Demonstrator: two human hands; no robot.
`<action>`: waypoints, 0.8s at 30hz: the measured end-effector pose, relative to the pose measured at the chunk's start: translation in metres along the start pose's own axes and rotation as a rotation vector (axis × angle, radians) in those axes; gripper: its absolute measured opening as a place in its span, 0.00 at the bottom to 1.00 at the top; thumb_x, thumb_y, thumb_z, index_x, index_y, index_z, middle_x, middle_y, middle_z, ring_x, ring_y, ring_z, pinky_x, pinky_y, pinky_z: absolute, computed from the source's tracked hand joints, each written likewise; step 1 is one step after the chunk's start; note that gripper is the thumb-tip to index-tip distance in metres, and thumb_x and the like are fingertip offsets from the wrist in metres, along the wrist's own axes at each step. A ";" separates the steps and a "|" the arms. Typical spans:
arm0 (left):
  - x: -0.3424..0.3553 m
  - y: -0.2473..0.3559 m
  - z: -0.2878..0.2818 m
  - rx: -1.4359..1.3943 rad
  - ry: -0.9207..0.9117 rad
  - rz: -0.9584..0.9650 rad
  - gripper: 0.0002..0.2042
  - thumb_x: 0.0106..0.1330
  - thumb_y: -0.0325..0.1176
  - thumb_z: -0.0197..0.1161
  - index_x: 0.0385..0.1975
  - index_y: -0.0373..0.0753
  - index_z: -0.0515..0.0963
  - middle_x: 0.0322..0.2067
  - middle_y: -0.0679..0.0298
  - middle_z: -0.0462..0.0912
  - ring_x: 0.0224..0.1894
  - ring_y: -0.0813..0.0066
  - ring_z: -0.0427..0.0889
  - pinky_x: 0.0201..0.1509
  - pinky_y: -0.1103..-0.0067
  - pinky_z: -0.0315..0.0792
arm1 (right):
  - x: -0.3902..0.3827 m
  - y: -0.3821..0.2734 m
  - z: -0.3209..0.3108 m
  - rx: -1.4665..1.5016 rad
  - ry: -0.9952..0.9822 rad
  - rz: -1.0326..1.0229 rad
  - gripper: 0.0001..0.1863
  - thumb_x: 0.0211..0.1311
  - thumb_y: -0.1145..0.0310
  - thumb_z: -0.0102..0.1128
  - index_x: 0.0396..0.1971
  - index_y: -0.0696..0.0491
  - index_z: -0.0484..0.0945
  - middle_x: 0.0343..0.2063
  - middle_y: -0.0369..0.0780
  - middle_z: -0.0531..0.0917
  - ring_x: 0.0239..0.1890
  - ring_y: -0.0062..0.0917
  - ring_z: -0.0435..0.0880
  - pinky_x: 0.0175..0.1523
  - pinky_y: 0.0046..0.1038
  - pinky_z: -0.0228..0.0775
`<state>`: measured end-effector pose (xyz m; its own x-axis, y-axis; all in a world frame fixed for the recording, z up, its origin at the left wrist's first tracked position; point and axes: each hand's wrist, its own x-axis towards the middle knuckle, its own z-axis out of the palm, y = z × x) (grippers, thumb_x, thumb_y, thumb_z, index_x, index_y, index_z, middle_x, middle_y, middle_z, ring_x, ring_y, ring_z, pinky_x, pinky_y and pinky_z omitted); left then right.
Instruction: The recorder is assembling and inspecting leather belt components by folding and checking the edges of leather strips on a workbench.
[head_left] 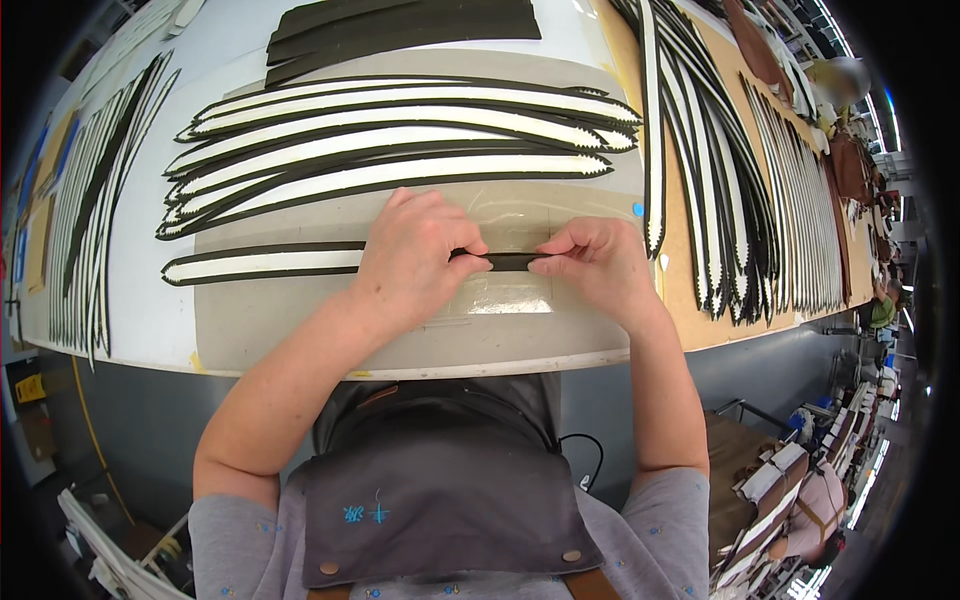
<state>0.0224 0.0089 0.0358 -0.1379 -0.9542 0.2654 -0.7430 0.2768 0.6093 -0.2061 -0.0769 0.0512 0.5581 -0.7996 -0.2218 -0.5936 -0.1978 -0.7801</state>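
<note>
A long black strip with a white centre band [270, 263] lies crosswise on the mat close to me. Its left part is flat with the white showing; between my hands only black shows, as if the edges are folded together. My left hand [415, 258] pinches the strip between thumb and fingertips, covering its middle. A short way to the right, my right hand [598, 262] pinches it too, hiding the right end. Just beyond lies a loose pile of similar strips [390, 130] with pointed, zigzag-cut ends.
Plain dark strips [400, 30] are stacked at the far side. More black-and-white strips [715, 200] hang over a brown board on the right, and thin strips [85, 220] lie at the left. A small blue dot [638, 209] sits beside the mat [290, 325]. The table's near edge curves before me.
</note>
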 end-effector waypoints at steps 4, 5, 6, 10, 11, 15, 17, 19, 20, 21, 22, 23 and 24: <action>-0.004 0.002 -0.002 0.081 -0.016 0.051 0.04 0.55 0.31 0.73 0.26 0.43 0.84 0.26 0.69 0.82 0.38 0.66 0.79 0.50 0.70 0.68 | -0.013 0.005 0.014 -0.078 0.184 -0.172 0.06 0.52 0.77 0.78 0.30 0.56 0.89 0.27 0.36 0.88 0.27 0.17 0.83 0.33 0.20 0.75; -0.004 0.003 -0.002 0.081 -0.010 0.055 0.04 0.55 0.31 0.73 0.26 0.43 0.84 0.26 0.69 0.82 0.38 0.66 0.79 0.50 0.70 0.68 | -0.015 0.008 0.016 -0.159 0.257 -0.236 0.07 0.51 0.77 0.78 0.31 0.54 0.90 0.29 0.37 0.89 0.29 0.20 0.84 0.35 0.22 0.76; -0.007 0.004 0.000 0.136 0.077 0.111 0.03 0.55 0.30 0.72 0.28 0.43 0.85 0.29 0.69 0.82 0.39 0.67 0.79 0.51 0.70 0.69 | -0.017 0.013 0.019 -0.164 0.258 -0.234 0.07 0.51 0.77 0.78 0.31 0.54 0.90 0.29 0.37 0.89 0.29 0.20 0.84 0.35 0.22 0.76; -0.012 -0.003 0.011 0.248 0.150 0.240 0.12 0.54 0.25 0.66 0.38 0.44 0.87 0.39 0.72 0.84 0.45 0.70 0.80 0.53 0.71 0.71 | -0.024 0.029 0.030 -0.378 0.502 -0.501 0.14 0.50 0.71 0.78 0.39 0.47 0.91 0.38 0.37 0.86 0.40 0.29 0.83 0.47 0.31 0.72; -0.017 -0.003 0.012 0.248 0.150 0.242 0.12 0.54 0.25 0.66 0.38 0.44 0.87 0.39 0.72 0.84 0.45 0.70 0.80 0.53 0.71 0.71 | -0.027 0.030 0.032 -0.435 0.493 -0.489 0.16 0.50 0.68 0.78 0.42 0.44 0.90 0.40 0.36 0.84 0.43 0.31 0.81 0.51 0.35 0.69; -0.030 -0.006 0.015 0.237 0.093 0.182 0.16 0.54 0.23 0.64 0.43 0.43 0.87 0.47 0.72 0.85 0.50 0.68 0.79 0.56 0.70 0.72 | -0.042 0.028 0.036 -0.451 0.428 -0.422 0.19 0.53 0.68 0.77 0.47 0.43 0.90 0.46 0.40 0.83 0.50 0.36 0.79 0.56 0.39 0.66; -0.030 -0.005 0.014 0.243 0.080 0.182 0.17 0.53 0.23 0.65 0.44 0.43 0.87 0.48 0.72 0.86 0.50 0.68 0.79 0.56 0.69 0.73 | -0.043 0.026 0.035 -0.456 0.437 -0.425 0.18 0.53 0.67 0.76 0.47 0.43 0.90 0.49 0.41 0.83 0.52 0.37 0.79 0.57 0.39 0.66; -0.028 -0.003 0.012 0.210 0.066 0.170 0.18 0.53 0.22 0.65 0.45 0.42 0.87 0.50 0.71 0.85 0.51 0.66 0.79 0.57 0.68 0.72 | -0.043 0.024 0.034 -0.459 0.444 -0.427 0.18 0.53 0.67 0.76 0.47 0.43 0.90 0.52 0.41 0.82 0.55 0.38 0.79 0.59 0.40 0.66; -0.029 -0.003 0.012 0.211 0.060 0.172 0.18 0.53 0.22 0.65 0.45 0.42 0.87 0.50 0.71 0.85 0.51 0.66 0.79 0.57 0.68 0.72 | -0.044 0.023 0.034 -0.453 0.432 -0.426 0.18 0.53 0.66 0.76 0.47 0.43 0.90 0.55 0.42 0.81 0.58 0.39 0.78 0.60 0.40 0.65; -0.029 -0.004 0.012 0.206 0.052 0.168 0.18 0.53 0.23 0.65 0.45 0.42 0.87 0.51 0.70 0.85 0.51 0.66 0.79 0.57 0.68 0.72 | -0.043 0.023 0.033 -0.448 0.420 -0.427 0.18 0.54 0.66 0.76 0.47 0.44 0.90 0.58 0.42 0.80 0.61 0.40 0.77 0.62 0.41 0.64; -0.029 -0.004 0.012 0.200 0.044 0.164 0.18 0.53 0.23 0.65 0.45 0.42 0.87 0.52 0.70 0.85 0.51 0.65 0.78 0.57 0.68 0.72 | -0.043 0.024 0.033 -0.444 0.422 -0.424 0.18 0.54 0.66 0.76 0.47 0.44 0.90 0.58 0.42 0.80 0.61 0.40 0.77 0.62 0.41 0.64; -0.028 -0.005 0.011 0.201 0.039 0.165 0.18 0.53 0.23 0.65 0.45 0.42 0.87 0.52 0.70 0.85 0.51 0.65 0.78 0.57 0.68 0.72 | -0.042 0.026 0.032 -0.440 0.411 -0.435 0.18 0.54 0.66 0.75 0.48 0.45 0.89 0.60 0.41 0.80 0.63 0.39 0.76 0.63 0.41 0.64; -0.027 -0.004 0.011 0.200 0.041 0.159 0.18 0.54 0.23 0.65 0.45 0.42 0.87 0.53 0.70 0.84 0.51 0.64 0.78 0.57 0.67 0.72 | -0.042 0.027 0.032 -0.436 0.399 -0.444 0.19 0.55 0.65 0.75 0.49 0.47 0.88 0.62 0.41 0.79 0.64 0.39 0.75 0.64 0.41 0.63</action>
<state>0.0215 0.0327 0.0178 -0.2396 -0.8941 0.3785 -0.8294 0.3911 0.3989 -0.2271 -0.0302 0.0209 0.5957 -0.7206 0.3548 -0.5838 -0.6918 -0.4250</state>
